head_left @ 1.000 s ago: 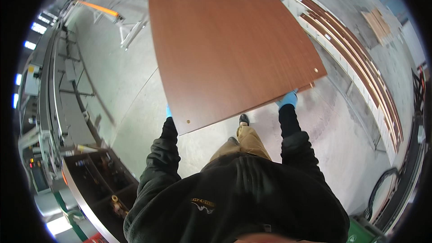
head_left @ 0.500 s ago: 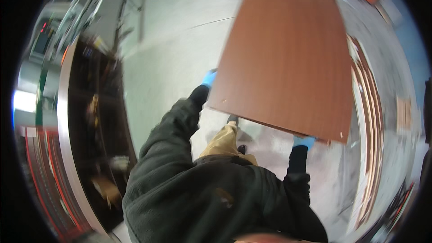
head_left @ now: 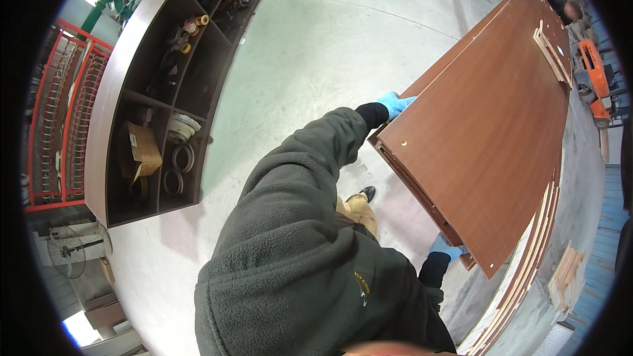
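A large reddish-brown wooden panel (head_left: 481, 125) lies tilted on top of other boards, its near edge angled toward me. My left hand (head_left: 393, 104), in a light blue glove, is closed on the panel's left edge close to the near corner. At the near edge, toward the right corner, my right hand (head_left: 448, 248), also in a blue glove, grips the panel from below; its fingers are partly hidden under the board. Beneath the panel, edges of more brown boards show. Several thin wood strips (head_left: 552, 53) rest at the far right end of the panel.
To the left stands a dark open shelf unit (head_left: 105, 112) holding a cardboard box (head_left: 144, 150), rings and tools. Behind it are a red metal rack (head_left: 60, 191) and a fan (head_left: 68, 250). More stacked boards (head_left: 521, 277) lie right. A person (head_left: 557, 5) is at the far end, near an orange machine (head_left: 593, 76).
My view has swung, so the panel now sits further right and slants away to the upper right. Both hands keep their hold on it. The person at the far end has come into sight.
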{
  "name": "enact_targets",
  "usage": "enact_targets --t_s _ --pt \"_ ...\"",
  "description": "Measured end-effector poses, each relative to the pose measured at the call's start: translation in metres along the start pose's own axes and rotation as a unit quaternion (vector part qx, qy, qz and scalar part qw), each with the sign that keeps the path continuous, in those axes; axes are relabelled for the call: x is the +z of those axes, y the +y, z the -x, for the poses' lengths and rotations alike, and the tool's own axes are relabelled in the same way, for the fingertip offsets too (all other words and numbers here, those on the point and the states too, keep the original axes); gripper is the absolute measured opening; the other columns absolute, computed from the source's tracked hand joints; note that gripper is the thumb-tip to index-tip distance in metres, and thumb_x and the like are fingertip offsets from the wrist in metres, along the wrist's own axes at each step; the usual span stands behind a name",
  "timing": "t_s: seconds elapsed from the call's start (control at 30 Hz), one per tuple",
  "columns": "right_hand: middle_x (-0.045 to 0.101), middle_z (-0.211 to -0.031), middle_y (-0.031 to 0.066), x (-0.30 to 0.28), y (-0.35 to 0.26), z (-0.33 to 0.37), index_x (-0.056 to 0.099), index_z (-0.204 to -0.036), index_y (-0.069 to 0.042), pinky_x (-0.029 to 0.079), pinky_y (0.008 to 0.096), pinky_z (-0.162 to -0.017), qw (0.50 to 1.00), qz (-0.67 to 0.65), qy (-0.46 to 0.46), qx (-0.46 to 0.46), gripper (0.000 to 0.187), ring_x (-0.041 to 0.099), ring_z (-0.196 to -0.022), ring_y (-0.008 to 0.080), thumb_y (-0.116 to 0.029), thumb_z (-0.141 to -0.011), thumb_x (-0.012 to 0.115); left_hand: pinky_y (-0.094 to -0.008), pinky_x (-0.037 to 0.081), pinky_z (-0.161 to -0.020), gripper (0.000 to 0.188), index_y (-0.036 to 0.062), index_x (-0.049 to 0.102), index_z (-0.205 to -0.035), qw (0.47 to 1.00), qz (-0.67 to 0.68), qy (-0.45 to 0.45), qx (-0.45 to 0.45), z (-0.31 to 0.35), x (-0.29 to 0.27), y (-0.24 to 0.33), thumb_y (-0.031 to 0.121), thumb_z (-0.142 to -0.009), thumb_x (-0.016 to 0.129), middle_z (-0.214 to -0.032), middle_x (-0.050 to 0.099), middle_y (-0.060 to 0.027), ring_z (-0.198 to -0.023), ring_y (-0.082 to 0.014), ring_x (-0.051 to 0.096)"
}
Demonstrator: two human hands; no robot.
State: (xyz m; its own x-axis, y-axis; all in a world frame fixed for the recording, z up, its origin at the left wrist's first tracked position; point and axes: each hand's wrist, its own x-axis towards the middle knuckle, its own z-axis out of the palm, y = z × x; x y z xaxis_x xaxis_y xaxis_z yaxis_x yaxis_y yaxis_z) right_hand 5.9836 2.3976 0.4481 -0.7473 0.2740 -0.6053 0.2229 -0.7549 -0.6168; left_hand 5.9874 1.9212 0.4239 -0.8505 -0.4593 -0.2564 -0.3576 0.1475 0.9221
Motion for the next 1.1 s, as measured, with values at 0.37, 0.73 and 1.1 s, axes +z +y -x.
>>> enact_targets --t_s 0.37,0.73,1.1 --pt "0.043 -0.156 0.0103 -0.105 0.025 0.139 0.043 -0.15 -0.018 0.036 0.0591 -0.117 0.999 0.036 -0.014 -0.01 0.074 0.04 -0.143 0.0355 -0.064 -0.093 0.059 -0.0373 0.057 -0.078 0.095 -0.0243 0.059 -0.118 0.988 0.141 -0.04 -0.051 0.139 -0.077 -0.04 0.063 -0.085 0.077 -0.102 0.074 -0.0228 -0.093 -0.0203 0.069" --pt "0.027 -0.165 0.0148 -0.213 0.064 0.3 0.023 -0.162 -0.034 0.03 0.0652 -0.119 0.998 0.046 0.018 -0.046 0.084 0.033 -0.148 0.0426 -0.077 -0.094 0.05 -0.0363 0.057 -0.074 0.067 -0.0158 0.059 -0.126 0.972 0.215 -0.083 -0.044 0.246 -0.144 -0.171 0.044 -0.098 0.068 -0.105 0.073 -0.0171 -0.084 -0.0193 0.069" --pt "0.045 -0.158 0.0065 -0.378 0.076 0.412 0.037 -0.158 -0.028 0.039 0.0639 -0.11 0.999 0.007 0.028 0.019 0.083 0.044 -0.142 0.0348 -0.081 -0.094 0.04 -0.0378 0.059 -0.079 0.057 -0.0106 0.049 -0.135 0.955 0.245 -0.119 -0.119 0.43 -0.177 -0.24 0.033 -0.102 0.061 -0.115 0.069 -0.0185 -0.098 -0.0217 0.069"
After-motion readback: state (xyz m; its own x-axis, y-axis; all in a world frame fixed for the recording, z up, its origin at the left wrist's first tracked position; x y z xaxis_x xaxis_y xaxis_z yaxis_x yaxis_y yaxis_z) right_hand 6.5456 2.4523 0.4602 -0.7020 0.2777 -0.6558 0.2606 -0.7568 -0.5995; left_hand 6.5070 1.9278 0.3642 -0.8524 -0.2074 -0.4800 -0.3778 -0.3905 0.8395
